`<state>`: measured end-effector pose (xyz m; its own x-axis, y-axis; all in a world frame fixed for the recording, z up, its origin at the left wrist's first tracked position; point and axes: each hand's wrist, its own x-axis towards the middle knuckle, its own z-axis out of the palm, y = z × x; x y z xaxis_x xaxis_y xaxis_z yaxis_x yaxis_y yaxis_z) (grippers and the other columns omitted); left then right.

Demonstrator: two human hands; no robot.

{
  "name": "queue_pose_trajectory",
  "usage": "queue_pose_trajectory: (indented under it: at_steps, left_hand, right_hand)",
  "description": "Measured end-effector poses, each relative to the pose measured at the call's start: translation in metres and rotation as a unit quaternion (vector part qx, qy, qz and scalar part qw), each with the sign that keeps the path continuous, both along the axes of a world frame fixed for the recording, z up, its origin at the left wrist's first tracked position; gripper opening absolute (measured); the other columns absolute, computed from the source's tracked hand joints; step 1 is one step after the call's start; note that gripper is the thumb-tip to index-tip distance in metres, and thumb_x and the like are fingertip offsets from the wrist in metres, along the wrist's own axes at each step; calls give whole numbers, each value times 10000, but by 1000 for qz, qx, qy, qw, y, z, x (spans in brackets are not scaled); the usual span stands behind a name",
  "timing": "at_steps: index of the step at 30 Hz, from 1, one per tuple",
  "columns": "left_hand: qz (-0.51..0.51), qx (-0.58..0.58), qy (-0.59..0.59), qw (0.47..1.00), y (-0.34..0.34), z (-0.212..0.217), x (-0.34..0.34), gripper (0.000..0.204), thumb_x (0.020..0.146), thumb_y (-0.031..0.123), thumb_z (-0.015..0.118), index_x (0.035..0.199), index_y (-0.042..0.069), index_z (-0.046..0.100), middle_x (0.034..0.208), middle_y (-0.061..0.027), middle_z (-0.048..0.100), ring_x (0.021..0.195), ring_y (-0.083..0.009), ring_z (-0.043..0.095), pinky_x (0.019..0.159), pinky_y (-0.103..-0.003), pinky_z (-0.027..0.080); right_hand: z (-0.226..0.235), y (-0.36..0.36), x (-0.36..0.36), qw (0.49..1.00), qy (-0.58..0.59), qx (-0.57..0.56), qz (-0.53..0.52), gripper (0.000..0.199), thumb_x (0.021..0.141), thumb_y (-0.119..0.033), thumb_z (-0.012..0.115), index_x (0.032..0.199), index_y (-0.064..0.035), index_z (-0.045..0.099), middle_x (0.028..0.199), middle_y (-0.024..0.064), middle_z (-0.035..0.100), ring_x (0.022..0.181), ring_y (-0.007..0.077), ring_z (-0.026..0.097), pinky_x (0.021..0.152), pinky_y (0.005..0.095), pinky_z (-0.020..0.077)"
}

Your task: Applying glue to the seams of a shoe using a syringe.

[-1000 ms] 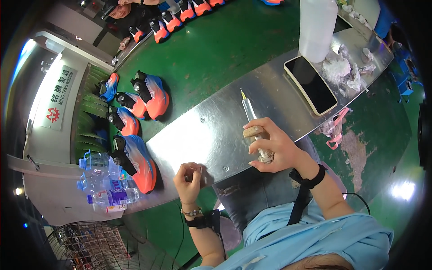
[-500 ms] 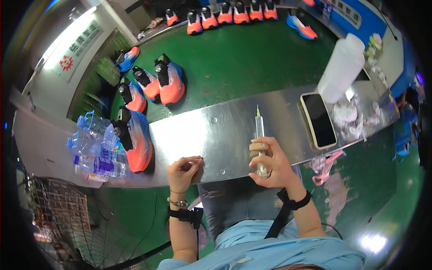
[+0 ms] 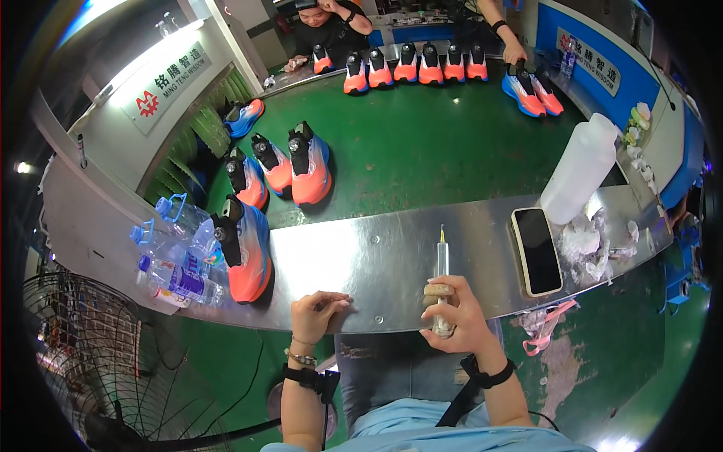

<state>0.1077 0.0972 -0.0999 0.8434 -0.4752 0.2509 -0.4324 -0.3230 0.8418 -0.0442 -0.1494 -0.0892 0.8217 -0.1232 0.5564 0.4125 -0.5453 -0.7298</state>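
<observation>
My right hand [image 3: 461, 322] is closed around a clear syringe [image 3: 443, 260] with a thin yellowish tip, held point away from me over the front edge of the metal counter [image 3: 354, 256]. A tan block [image 3: 439, 289] sits around the syringe between my fingers. At the counter's edge, left of the syringe, my left hand [image 3: 316, 316] has its fingers pressed together; whether anything is between them is hidden. The nearest shoe to that hand is an orange, blue and black sneaker [image 3: 248, 260] at the counter's left end.
Clear plastic bottles [image 3: 181, 279] crowd the left end. On the right lie a phone [image 3: 537, 256], a white bottle [image 3: 578, 169] and crumpled white scraps [image 3: 584, 241]. More sneakers [image 3: 310, 177] stand on the green surface. Beyond it are co-workers; one's hand [image 3: 514, 53] reaches to a shoe pair [image 3: 531, 94].
The view has tilted upward, bringing co-workers into sight. At the far right, a second sneaker now stands beside the single one. My hands keep much the same grip and pose.
</observation>
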Motion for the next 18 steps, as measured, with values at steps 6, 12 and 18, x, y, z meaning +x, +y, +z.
queue_pose_trajectory:
  at_steps: [6, 12, 18]
  left_hand:
    - [-36, -4, 41, 999, -1, 4, 2, 72, 827, 41, 621, 814, -12, 668, 796, -81, 702, 650, -110, 654, 616, -218, 515]
    - [-43, 27, 144, 988, -12, 10, 16, 152, 875, 74, 585, 827, -52, 654, 794, -94, 693, 672, -130, 657, 624, -222, 517]
    - [-235, 267, -67, 932, -89, 41, 61, 205, 834, 219, 638, 931, 40, 664, 733, -89, 672, 634, -173, 652, 592, -271, 494]
  right_hand:
    - [5, -5, -2, 999, -20, -25, 6, 256, 601, -201, 775, 776, -99, 619, 1173, 121, 482, 1011, 305, 497, 843, 388, 438]
    - [4, -9, -14, 999, -44, -16, -14, 279, 605, -214, 780, 808, -113, 617, 1175, 123, 487, 1013, 312, 499, 848, 400, 431]
    - [-2, -52, -85, 987, -37, -24, -155, 298, 563, -219, 770, 826, -127, 662, 1183, 160, 479, 1046, 334, 494, 879, 444, 402]
